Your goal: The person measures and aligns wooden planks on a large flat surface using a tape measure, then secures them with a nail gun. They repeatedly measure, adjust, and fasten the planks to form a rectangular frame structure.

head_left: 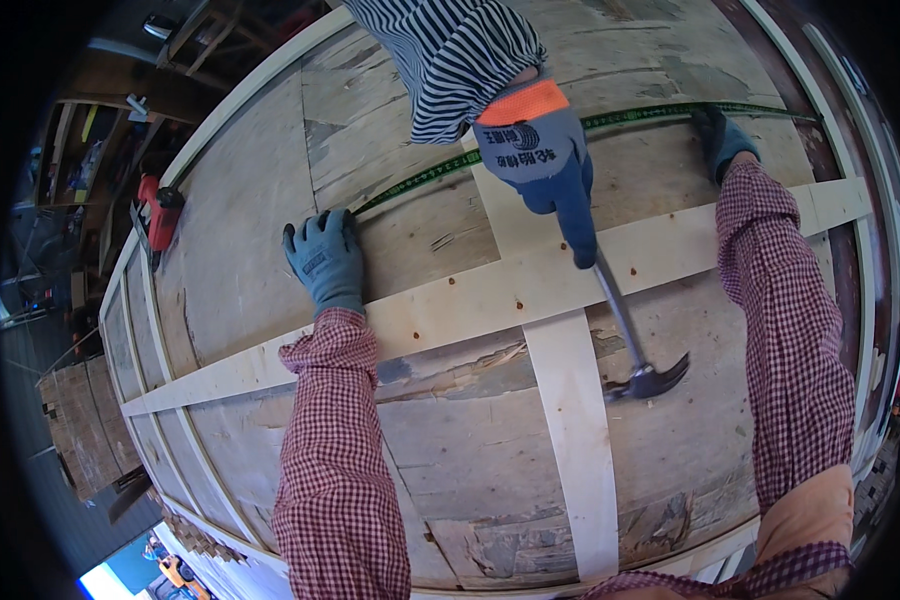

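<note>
The left hand [325, 262] lay flat on the plywood panel [260, 230], fingers spread apart, their tips pressing down one end of a green measuring tape [420, 180]. The tape ran thin and taut from those fingers across the panel to the right hand [722, 140], whose fingers were curled together on its far end. Just below the left fingers a pale wooden batten [450, 305] crossed the panel, meeting an upright batten [570, 420]. Between the two hands a co-worker's gloved hand [560, 175] was clamped on the handle of a claw hammer [640, 360], whose head hung over bare plywood below the cross batten. Left of the left fingers the panel stretched open to its pale framed edge, where a red power tool [158, 215] rested.
</note>
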The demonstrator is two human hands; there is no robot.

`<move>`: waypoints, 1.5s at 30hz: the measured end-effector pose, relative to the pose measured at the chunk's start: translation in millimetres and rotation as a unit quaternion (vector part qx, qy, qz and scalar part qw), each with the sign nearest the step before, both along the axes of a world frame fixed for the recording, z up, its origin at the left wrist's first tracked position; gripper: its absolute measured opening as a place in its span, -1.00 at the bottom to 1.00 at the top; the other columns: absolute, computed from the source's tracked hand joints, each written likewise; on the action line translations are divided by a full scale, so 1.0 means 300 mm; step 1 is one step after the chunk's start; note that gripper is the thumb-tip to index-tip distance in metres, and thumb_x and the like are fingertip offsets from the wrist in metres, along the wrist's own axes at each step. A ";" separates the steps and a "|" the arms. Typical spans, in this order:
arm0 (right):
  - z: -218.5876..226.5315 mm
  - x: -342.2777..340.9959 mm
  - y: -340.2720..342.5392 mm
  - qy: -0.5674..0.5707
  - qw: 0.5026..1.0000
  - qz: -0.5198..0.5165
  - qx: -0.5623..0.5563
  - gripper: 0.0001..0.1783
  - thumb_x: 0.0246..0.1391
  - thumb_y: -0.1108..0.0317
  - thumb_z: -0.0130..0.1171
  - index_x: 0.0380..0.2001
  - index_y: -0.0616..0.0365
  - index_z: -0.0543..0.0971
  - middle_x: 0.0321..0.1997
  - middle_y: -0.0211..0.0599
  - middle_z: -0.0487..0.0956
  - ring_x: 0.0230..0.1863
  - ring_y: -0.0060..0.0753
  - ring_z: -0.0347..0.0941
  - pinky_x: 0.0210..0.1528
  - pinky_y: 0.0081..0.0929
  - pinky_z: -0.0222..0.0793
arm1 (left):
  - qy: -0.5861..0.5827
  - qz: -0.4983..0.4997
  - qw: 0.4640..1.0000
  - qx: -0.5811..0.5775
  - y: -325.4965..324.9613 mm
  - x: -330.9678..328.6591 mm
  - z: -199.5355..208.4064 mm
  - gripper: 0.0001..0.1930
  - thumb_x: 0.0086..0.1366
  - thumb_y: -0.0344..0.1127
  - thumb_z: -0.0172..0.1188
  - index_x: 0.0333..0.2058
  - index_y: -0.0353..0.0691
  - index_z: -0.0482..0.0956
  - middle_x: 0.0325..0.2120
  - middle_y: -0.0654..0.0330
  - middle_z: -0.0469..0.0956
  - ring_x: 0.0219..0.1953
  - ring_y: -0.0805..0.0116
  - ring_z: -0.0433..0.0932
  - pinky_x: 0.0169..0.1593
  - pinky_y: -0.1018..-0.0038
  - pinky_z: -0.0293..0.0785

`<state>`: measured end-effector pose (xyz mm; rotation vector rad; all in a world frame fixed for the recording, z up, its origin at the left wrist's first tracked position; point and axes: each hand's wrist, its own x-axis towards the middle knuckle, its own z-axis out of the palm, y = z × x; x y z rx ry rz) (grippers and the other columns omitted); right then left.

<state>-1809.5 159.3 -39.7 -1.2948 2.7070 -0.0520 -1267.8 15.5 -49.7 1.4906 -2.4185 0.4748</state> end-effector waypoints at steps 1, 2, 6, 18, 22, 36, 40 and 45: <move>0.002 0.002 -0.003 -0.010 1.000 -0.022 0.000 -0.42 0.20 0.02 -0.07 0.23 0.03 0.28 0.23 -0.11 0.38 0.24 -0.07 0.28 0.26 -0.24 0.20 | 0.001 -0.003 1.000 -0.003 -0.001 -0.006 -0.003 -0.85 0.23 -0.19 0.07 -0.27 0.02 0.57 -0.26 0.19 0.57 -0.11 0.15 0.47 0.23 0.09 0.12; -0.020 -0.040 0.006 -0.007 1.000 0.002 -0.001 -0.41 0.21 0.00 -0.09 0.23 0.03 0.28 0.23 -0.07 0.37 0.24 -0.06 0.28 0.26 -0.23 0.19 | 0.004 -0.008 1.000 -0.008 -0.002 -0.016 0.003 -0.85 0.23 -0.20 0.07 -0.27 0.02 0.57 -0.26 0.19 0.57 -0.10 0.15 0.47 0.23 0.09 0.12; -0.075 -0.087 0.030 0.037 0.998 0.034 -0.033 -0.39 0.20 -0.05 -0.10 0.22 0.04 0.28 0.21 -0.04 0.38 0.23 -0.02 0.30 0.24 -0.20 0.21 | 0.004 -0.001 1.000 0.009 -0.003 -0.020 0.005 -0.85 0.22 -0.22 0.08 -0.27 0.02 0.58 -0.25 0.19 0.57 -0.10 0.15 0.47 0.22 0.08 0.12; -0.050 -0.091 0.010 -0.003 0.999 -0.030 -0.011 -0.37 0.17 -0.14 -0.11 0.20 -0.03 0.33 0.22 -0.07 0.38 0.21 0.00 0.30 0.21 -0.18 0.24 | 0.000 -0.003 1.000 0.007 -0.008 -0.037 0.011 -0.85 0.24 -0.21 0.05 -0.27 0.02 0.57 -0.26 0.19 0.58 -0.11 0.15 0.48 0.23 0.10 0.12; 0.050 0.040 -0.006 0.017 0.997 0.015 0.071 -0.40 0.24 -0.02 -0.15 0.25 0.02 0.25 0.21 -0.06 0.38 0.23 -0.04 0.29 0.24 -0.27 0.21 | -0.005 0.001 1.000 0.012 0.001 -0.009 0.008 -0.85 0.25 -0.20 0.05 -0.27 0.02 0.57 -0.25 0.19 0.58 -0.12 0.15 0.48 0.23 0.10 0.12; -0.047 -0.086 0.030 -0.005 1.000 0.012 -0.003 -0.51 0.22 0.25 -0.08 0.21 0.10 0.28 0.09 -0.13 0.50 0.09 -0.15 0.42 0.08 -0.36 0.35 | -0.010 0.008 1.000 0.018 -0.015 -0.005 -0.012 -0.84 0.28 -0.19 0.01 -0.27 0.03 0.56 -0.24 0.21 0.57 -0.11 0.18 0.47 0.25 0.10 0.11; -0.059 -0.060 0.010 -0.012 0.998 0.059 -0.010 -0.55 0.24 0.32 -0.09 0.19 0.15 0.30 0.12 -0.12 0.47 0.12 -0.21 0.40 0.05 -0.41 0.39 | -0.027 0.005 1.000 0.014 -0.008 -0.011 0.000 -0.84 0.28 -0.18 0.01 -0.26 0.02 0.55 -0.25 0.22 0.57 -0.11 0.19 0.47 0.24 0.10 0.12; -0.011 -0.026 0.012 0.022 0.999 0.026 0.019 -0.51 0.23 0.20 -0.12 0.20 0.10 0.30 0.17 -0.16 0.45 0.13 -0.16 0.40 0.12 -0.36 0.34 | -0.012 -0.007 1.000 0.003 -0.008 -0.003 -0.006 -0.83 0.27 -0.18 0.02 -0.26 0.02 0.56 -0.25 0.21 0.57 -0.11 0.17 0.47 0.24 0.09 0.12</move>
